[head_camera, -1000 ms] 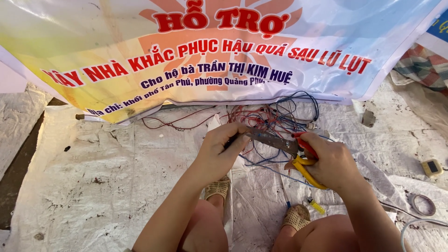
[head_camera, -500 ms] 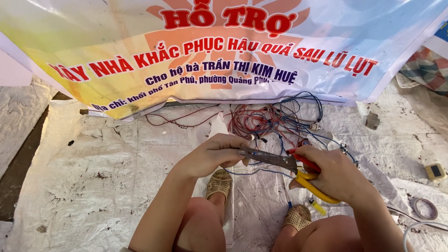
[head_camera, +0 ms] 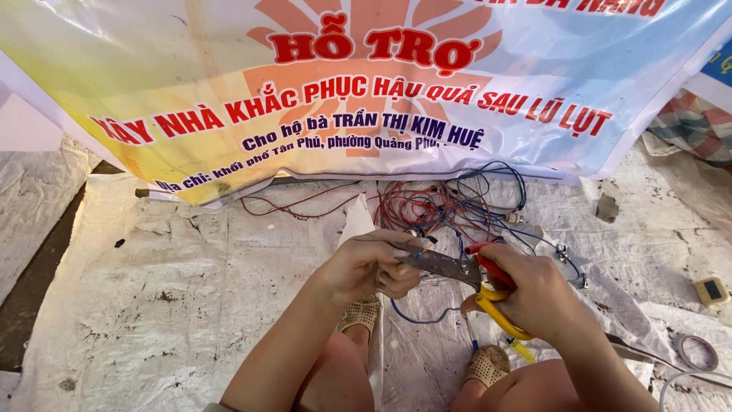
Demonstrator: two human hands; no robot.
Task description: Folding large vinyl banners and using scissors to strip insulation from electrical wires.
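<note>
My right hand [head_camera: 537, 294] grips scissors [head_camera: 450, 267] with red and yellow handles, the blades pointing left. My left hand [head_camera: 374, 267] pinches a thin wire at the blade tips; the fingers are closed on it. A blue wire [head_camera: 415, 317] loops down below the hands. Just beyond lies a tangle of red and blue wires [head_camera: 450, 202] on the white tarp [head_camera: 191, 297]. My knees and two woven sandals [head_camera: 362, 313] show below.
A large printed banner [head_camera: 343, 91] covers the ground at the top. A small yellow device [head_camera: 713, 290] and a roll of tape [head_camera: 698, 352] lie at the right. A stone [head_camera: 606, 207] sits near the banner edge. Dark ground shows left.
Both hands have dropped slightly toward me, still holding the scissors and wire together. The camera has tilted so the banner fills more of the view.
</note>
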